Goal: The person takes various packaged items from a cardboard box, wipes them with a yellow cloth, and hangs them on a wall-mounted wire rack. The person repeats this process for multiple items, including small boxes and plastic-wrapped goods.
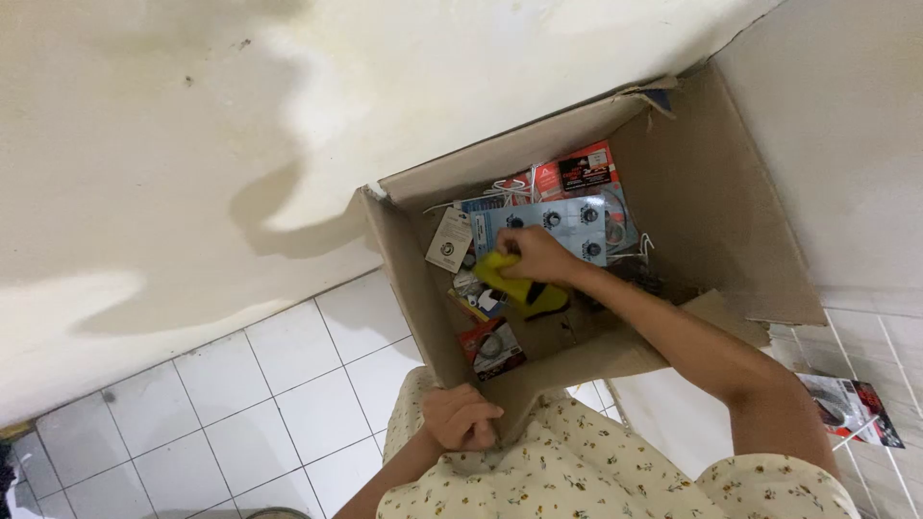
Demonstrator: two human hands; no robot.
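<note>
An open cardboard box stands on the floor against a white wall, with packaged small goods inside. My right hand reaches down into it and grips a yellow and black object. My left hand clasps the box's near corner edge. Under the right hand lie a pale blue blister card with round black parts, a red and black packet and white cables. Another small packet rests near the box's front wall.
White floor tiles spread to the left. A red and black packet lies on the floor at the right, outside the box. The stained white wall rises behind the box. My floral garment fills the bottom.
</note>
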